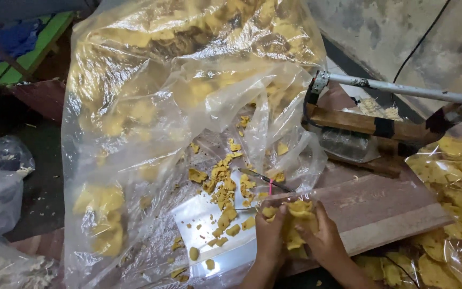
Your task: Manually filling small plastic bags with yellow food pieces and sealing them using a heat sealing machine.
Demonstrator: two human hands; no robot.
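Yellow, brittle chips (224,195) fill the head view — a trail of broken pieces lies scattered over the clear plastic of a big bag (151,123) that slumps open across the worktop (380,208). Both hands sit at the bottom centre: the left hand (270,233) and the right hand (324,241) are cupped close together around one clump of chips (298,214), fingers curled onto it from either side, neither lying spread flat. Judging from how things lie, the gathering is only partly done: one handful is held just over the near edge of the wooden board, while many loose pieces remain strewn on the plastic to the left of the hands, and the large bag holds much more higher up. A small filled bag of chips (450,198) rests at the right, so some portions look already packed. A thin metal tool with a pink mark (267,181) lies just beyond the hands. Behind it stands a lever device with a wooden arm and a metal bar (391,88) — its exact kind I cannot tell. The worktop is worn reddish wood, the wall behind (380,32) rough grey plaster crossed by a dark cable, and the surroundings at left are dim, with a green board (22,51).
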